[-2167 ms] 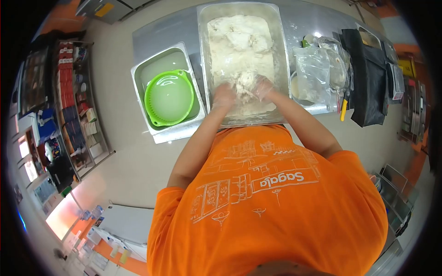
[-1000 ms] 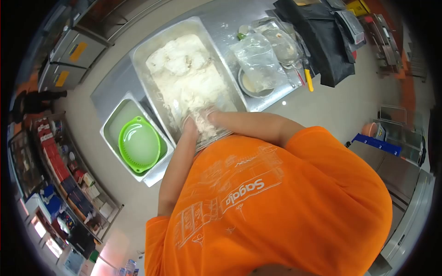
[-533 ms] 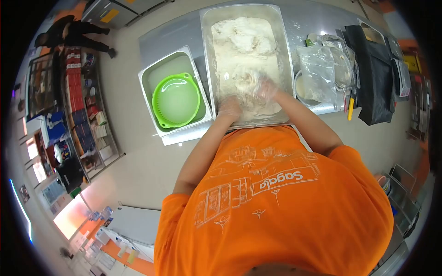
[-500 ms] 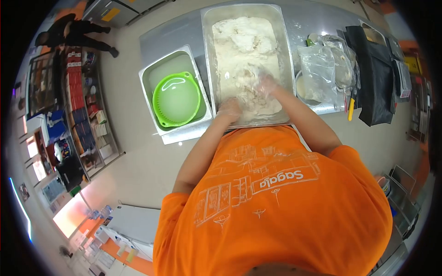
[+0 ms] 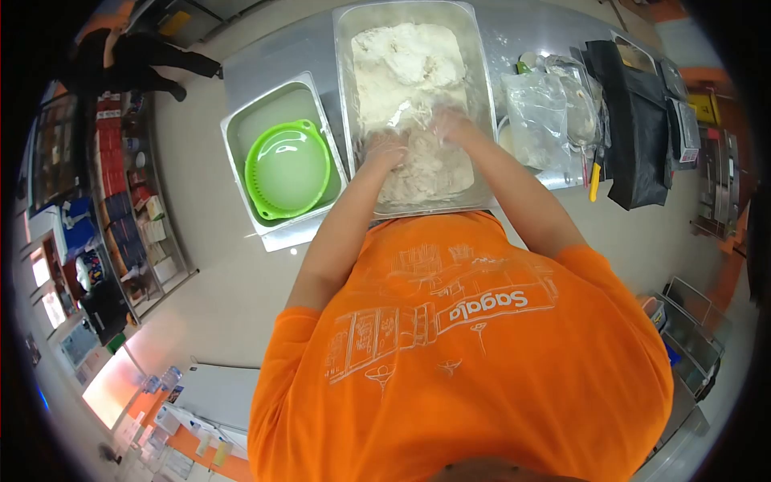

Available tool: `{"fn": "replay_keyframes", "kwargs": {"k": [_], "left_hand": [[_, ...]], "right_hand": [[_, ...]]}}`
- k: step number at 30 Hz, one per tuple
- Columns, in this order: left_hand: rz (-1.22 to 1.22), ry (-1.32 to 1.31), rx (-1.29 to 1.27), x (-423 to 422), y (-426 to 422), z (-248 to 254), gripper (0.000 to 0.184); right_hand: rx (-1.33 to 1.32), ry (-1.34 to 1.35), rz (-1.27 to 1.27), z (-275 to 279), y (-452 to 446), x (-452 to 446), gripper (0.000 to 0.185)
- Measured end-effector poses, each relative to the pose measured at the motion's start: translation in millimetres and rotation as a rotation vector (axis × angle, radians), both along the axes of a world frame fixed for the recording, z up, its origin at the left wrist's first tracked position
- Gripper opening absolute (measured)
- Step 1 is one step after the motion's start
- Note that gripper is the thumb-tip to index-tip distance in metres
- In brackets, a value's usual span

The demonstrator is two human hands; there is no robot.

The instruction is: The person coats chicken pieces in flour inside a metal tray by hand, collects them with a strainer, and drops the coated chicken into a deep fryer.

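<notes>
A deep metal pan [image 5: 485, 88] holds pale flour [image 5: 377, 92], with a white heap of it at the far end and lumpy, flour-coated pieces [image 5: 426, 173] at the near end. What the pieces are, I cannot make out. Both hands wear clear plastic gloves. My left hand [image 5: 387, 149] is in the pan by its left wall, touching the lumpy mass. My right hand [image 5: 450, 125] is across from it, over the middle of the flour, smeared by motion. The fingers of both hands are blurred or lost in the flour.
Left of the pan, a green round strainer [image 5: 289, 169] sits in a smaller metal tray [image 5: 234, 132]. To the right are a clear plastic bag [image 5: 536, 120], a yellow-handled tool [image 5: 594, 181] and a black bag [image 5: 630, 128]. Another person [image 5: 128, 60] stands far left.
My left hand has moved forward from the pan's near left corner. My right hand has shifted slightly forward. The whole view has drifted a little left.
</notes>
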State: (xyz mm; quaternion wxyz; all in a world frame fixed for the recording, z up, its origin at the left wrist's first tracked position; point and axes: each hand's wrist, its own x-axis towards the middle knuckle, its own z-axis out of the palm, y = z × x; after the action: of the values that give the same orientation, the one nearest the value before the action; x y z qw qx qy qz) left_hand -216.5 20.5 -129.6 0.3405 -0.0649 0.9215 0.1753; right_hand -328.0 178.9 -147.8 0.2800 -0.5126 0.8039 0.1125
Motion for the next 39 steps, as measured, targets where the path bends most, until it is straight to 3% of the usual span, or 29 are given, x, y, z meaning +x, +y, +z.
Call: {"fn": "replay_keyframes", "kwargs": {"k": [1,4,6,7,8,10,14,16,19,20,22,24,27,28,30,32,34,35,37,39], "left_hand": [[-0.160,-0.022,0.037,7,6,-3,0.051],[-0.104,-0.085,0.103,30,13,-13,0.052],[-0.085,-0.105,0.208,45,7,-27,0.055],[-0.077,-0.116,0.263,51,6,-35,0.057],[0.195,-0.134,0.302,54,10,-41,0.056],[0.740,-0.163,0.361,58,24,-52,0.056],[1.137,-0.037,0.903,61,39,-64,0.064],[1.331,0.046,1.188,56,39,-61,0.070],[0.981,0.106,0.440,39,19,-32,0.074],[0.972,0.137,0.353,34,15,-11,0.072],[0.949,0.201,0.182,26,9,23,0.068],[0.541,0.292,0.078,38,2,14,0.061],[0.081,0.202,-0.152,56,6,-12,0.052],[-0.048,0.134,-0.239,59,8,-11,0.049],[0.066,0.228,-0.087,82,14,2,0.042],[0.100,0.217,0.040,91,14,26,0.037],[0.055,0.091,0.144,89,8,58,0.035],[-0.073,0.040,0.163,84,4,69,0.036],[-0.331,-0.059,0.198,69,-5,84,0.039],[0.033,0.176,0.146,63,-7,91,0.039]], "right_hand": [[0.155,-0.064,-0.036,-5,-5,-14,0.028],[-0.117,-0.038,-0.139,-22,22,32,0.031],[-0.052,-0.068,-0.110,-4,43,72,0.036],[-0.044,-0.226,-0.261,29,39,84,0.034],[-0.035,-0.384,-0.412,79,26,89,0.033],[-0.055,-0.535,-0.527,92,19,93,0.030],[-0.407,-0.340,-0.378,-5,33,113,0.026],[-0.468,-0.270,-0.390,-8,33,106,0.024],[-0.201,-0.347,-0.562,-1,28,92,0.025],[-0.110,-0.369,-0.619,5,25,87,0.026],[0.079,-0.260,-0.496,9,25,78,0.029],[0.261,-0.009,-0.130,13,29,70,0.036],[0.266,0.021,-0.076,29,21,73,0.043],[0.072,-0.133,-0.233,39,20,74,0.042],[-0.319,-0.444,-0.541,55,23,70,0.040],[-0.536,-0.634,-0.543,23,36,49,0.043],[-0.544,-0.490,-0.299,-17,38,26,0.045],[-0.437,-0.250,-0.061,-36,36,12,0.045],[-0.259,-0.147,0.056,-72,29,13,0.043],[-0.235,-0.406,-0.186,-90,5,40,0.040]]}}
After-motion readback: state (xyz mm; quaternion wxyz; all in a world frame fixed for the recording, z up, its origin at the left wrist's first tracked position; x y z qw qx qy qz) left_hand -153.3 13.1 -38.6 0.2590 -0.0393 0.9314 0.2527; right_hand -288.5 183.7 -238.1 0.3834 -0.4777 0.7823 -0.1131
